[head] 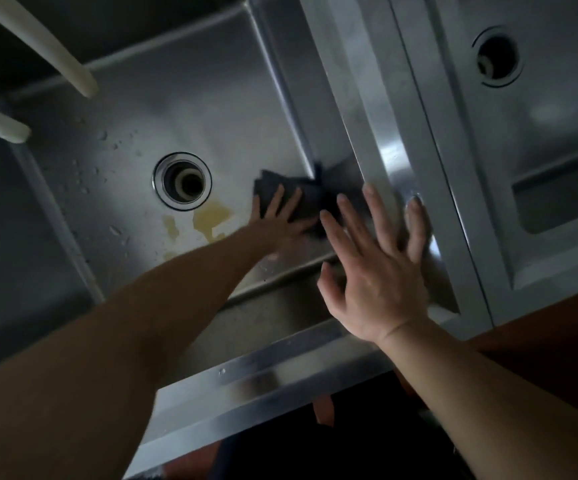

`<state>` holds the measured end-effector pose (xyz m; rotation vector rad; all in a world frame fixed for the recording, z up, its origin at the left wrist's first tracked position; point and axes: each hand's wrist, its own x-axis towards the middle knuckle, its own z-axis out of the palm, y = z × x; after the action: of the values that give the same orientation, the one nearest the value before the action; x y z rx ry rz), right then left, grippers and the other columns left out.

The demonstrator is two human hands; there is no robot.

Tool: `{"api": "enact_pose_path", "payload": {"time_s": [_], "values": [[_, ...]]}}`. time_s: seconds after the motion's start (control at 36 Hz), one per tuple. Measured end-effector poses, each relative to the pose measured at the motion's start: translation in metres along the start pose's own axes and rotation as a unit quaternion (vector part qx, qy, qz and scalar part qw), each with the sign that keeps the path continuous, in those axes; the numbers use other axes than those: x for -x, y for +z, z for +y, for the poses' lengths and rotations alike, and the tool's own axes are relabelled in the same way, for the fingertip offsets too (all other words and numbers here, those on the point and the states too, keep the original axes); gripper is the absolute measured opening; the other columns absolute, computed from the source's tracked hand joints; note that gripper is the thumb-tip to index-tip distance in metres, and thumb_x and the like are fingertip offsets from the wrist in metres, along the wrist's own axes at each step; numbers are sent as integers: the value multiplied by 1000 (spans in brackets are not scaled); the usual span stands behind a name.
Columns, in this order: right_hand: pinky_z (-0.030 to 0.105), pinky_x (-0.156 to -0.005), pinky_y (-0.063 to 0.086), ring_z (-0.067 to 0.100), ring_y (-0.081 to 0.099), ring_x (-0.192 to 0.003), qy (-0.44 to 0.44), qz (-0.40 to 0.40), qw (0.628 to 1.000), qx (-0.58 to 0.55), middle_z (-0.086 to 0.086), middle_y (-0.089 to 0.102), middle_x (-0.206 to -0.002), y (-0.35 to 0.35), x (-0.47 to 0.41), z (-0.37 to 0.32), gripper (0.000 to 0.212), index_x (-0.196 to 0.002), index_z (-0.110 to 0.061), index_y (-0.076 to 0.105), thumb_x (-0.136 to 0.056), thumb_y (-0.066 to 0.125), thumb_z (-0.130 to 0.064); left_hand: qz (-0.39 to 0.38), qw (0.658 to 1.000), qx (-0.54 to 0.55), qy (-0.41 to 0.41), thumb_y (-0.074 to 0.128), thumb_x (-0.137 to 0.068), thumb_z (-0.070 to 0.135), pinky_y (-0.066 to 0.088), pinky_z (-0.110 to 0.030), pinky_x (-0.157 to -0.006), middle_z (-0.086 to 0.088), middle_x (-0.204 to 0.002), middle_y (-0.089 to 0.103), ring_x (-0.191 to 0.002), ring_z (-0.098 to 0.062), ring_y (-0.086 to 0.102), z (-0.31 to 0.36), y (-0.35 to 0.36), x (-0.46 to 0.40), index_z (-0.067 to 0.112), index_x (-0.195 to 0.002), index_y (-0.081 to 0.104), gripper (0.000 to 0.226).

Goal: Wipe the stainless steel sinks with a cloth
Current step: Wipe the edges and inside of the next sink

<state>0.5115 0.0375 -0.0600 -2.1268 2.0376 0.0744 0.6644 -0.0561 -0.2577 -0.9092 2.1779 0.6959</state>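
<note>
Nearest, the right hand (pixel 377 271) hovers with fingers spread, holding nothing, by the divider right of the drain (pixel 182 181). Beyond it, the left hand (pixel 280 223) presses flat fingers on the dark cloth (pixel 301 195), right of the drain on the sink (pixel 211 109) floor. Soft, light and probably damp, the cloth should be palmed flat mid-fold.

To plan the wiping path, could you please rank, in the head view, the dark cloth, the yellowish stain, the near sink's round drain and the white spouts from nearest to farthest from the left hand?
From the left hand:
1. Dark folded cloth, under its flat fingers, by the right wall.
2. Yellowish stain, just left on the sink floor.
3. Round steel drain, further left.
4. White spouts, top left.
</note>
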Motion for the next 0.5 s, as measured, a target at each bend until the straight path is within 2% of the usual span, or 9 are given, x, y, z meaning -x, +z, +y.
{"api": "enact_pose_path", "payload": {"time_s": [0.06,0.11,0.19,0.25,0.31,0.36,0.39,0.44,0.5], "values": [[65,-119,2,27,8,-155,4,0,1000,1,4,39,-158,0,1,-1,62,-143,-20,51,-87,49,-45,-19,991,-83,103,27,-96,67,-12,-71,-112,2,-164,-23,-148,-34,-26,10,23,21,55,-150,-4,63],[65,-118,3,27,8,-155,3,-5,1000,2,5,39,-158,0,1,-2,61,-142,-20,51,-87,49,-46,-6,981,-112,158,34,-99,57,-9,-69,-114,2,-166,-15,-150,-33,-21,7,25,35,52,-152,4,61],[65,-118,4,26,8,-155,6,-9,1000,1,5,39,-158,-1,0,-2,60,-142,-20,51,-87,49,-45,-9,978,-55,200,42,-99,44,-9,-62,-118,0,-167,2,-153,-25,-10,-7,-8,38,40,-152,29,55],[64,-119,3,26,8,-155,4,-14,1000,4,4,38,-159,-2,-1,-2,61,-144,-20,49,-88,47,-46,-67,962,-149,218,47,-98,35,-8,-62,-119,5,-167,-5,-153,-24,-12,-14,-33,35,45,-151,27,57],[64,-119,2,26,6,-155,5,-19,1000,8,4,36,-159,-3,-1,-2,63,-146,-20,47,-89,45,-47,-133,927,-269,224,47,-98,30,-9,-61,-119,10,-165,-13,-152,-24,-16,-16,-52,31,50,-150,20,62],[63,-119,2,25,5,-155,6,-27,1000,15,4,36,-159,-4,-1,-3,65,-148,-20,45,-89,45,-48,-156,923,-281,212,42,-101,32,-5,-59,-120,11,-166,-5,-153,-21,-11,-12,-65,32,43,-150,28,52],[63,-119,2,25,5,-155,7,-27,999,17,4,37,-159,-4,-1,-3,65,-147,-20,46,-89,45,-48,-145,922,-285,220,41,-101,32,-3,-58,-120,10,-166,5,-153,-20,-5,-9,-69,34,39,-146,39,45],[63,-119,1,25,6,-155,7,-20,1000,16,4,39,-158,-5,-1,-3,64,-145,-18,48,-88,47,-47,-63,927,-275,245,42,-100,32,4,-57,-120,9,-156,35,-151,-20,14,-1,-69,38,33,-130,59,35],[63,-119,1,25,6,-155,4,-14,1000,13,5,40,-157,-4,-1,-3,63,-143,-17,50,-87,48,-46,33,960,-177,213,41,-97,31,13,-52,-119,12,-139,50,-143,-16,29,4,-56,39,32,-119,65,33]]}}
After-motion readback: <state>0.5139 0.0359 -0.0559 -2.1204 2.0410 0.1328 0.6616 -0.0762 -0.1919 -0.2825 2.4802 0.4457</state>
